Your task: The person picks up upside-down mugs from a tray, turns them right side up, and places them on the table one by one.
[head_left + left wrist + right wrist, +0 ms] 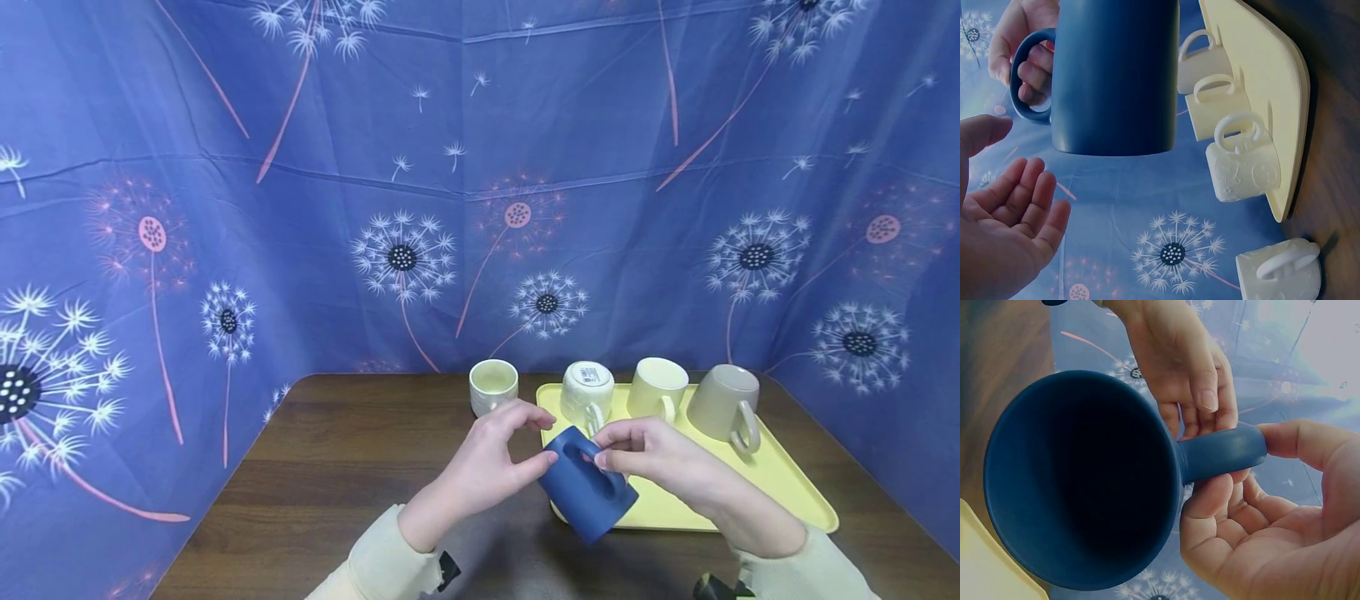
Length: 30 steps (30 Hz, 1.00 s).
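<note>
A dark blue mug (588,492) is held tilted in the air, over the near left edge of the yellow tray. My right hand (663,462) grips its handle, with fingers through the loop and the thumb on the outside, as the right wrist view shows. That view looks into the mug's dark mouth (1079,481). Beside the mug, my left hand (487,467) has its thumb and fingers spread apart. In the left wrist view, a gap shows between the left fingers (1029,200) and the mug's wall.
On the yellow tray (750,492), a white embossed mug (585,400), a cream mug (658,387) and a beige-grey mug (723,404) stand upside down in a row. A small white cup (493,379) stands upright on the wooden table (337,467), left of the tray. Blue dandelion-print cloth (465,267) hangs behind.
</note>
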### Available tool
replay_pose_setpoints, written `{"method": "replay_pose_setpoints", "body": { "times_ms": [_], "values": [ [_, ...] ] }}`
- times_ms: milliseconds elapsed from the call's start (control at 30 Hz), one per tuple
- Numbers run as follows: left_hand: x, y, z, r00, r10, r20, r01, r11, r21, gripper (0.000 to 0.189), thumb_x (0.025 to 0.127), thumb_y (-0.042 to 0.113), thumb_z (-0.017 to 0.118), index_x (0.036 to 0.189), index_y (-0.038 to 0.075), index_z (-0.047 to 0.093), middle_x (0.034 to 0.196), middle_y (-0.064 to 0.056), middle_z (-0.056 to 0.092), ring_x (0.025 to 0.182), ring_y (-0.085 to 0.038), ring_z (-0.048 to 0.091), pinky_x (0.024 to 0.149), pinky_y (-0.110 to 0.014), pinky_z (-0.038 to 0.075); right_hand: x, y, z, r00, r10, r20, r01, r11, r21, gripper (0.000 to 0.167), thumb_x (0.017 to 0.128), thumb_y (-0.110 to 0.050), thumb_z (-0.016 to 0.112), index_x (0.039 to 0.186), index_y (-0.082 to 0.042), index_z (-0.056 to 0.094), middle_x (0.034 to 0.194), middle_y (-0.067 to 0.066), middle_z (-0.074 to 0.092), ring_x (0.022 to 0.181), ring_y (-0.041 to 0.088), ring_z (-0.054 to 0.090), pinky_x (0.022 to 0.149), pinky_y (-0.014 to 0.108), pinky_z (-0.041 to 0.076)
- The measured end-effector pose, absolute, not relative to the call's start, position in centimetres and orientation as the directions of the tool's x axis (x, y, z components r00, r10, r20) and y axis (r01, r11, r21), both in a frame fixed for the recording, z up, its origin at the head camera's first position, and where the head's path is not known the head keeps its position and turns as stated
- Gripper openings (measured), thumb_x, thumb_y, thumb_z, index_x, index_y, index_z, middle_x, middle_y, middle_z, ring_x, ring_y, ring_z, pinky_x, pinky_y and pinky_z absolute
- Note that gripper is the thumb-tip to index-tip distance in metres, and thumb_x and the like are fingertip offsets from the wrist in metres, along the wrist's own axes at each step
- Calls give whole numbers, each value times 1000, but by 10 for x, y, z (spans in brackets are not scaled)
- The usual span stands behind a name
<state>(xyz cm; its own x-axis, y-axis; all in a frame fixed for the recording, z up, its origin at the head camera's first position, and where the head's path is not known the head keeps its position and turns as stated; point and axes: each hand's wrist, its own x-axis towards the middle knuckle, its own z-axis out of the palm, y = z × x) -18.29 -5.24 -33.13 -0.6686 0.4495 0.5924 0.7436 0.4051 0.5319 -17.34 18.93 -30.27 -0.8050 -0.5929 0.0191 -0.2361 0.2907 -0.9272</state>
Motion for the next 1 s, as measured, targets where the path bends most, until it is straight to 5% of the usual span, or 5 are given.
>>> {"method": "replay_pose_setpoints", "body": {
  "times_ms": [1000],
  "values": [
    [-176, -43, -338, -580, 564, 588, 815, 416, 404, 11, 86, 17, 68, 94, 13, 61, 88, 5, 62, 88, -7, 53, 83, -17, 43, -176, 175, -304, -693, -720, 24, -276, 234, -932, 21, 88, -8, 56, 100, 9, 64, 87, 4, 67, 75, 7, 60, 69, 23, 50]
  ]
}}
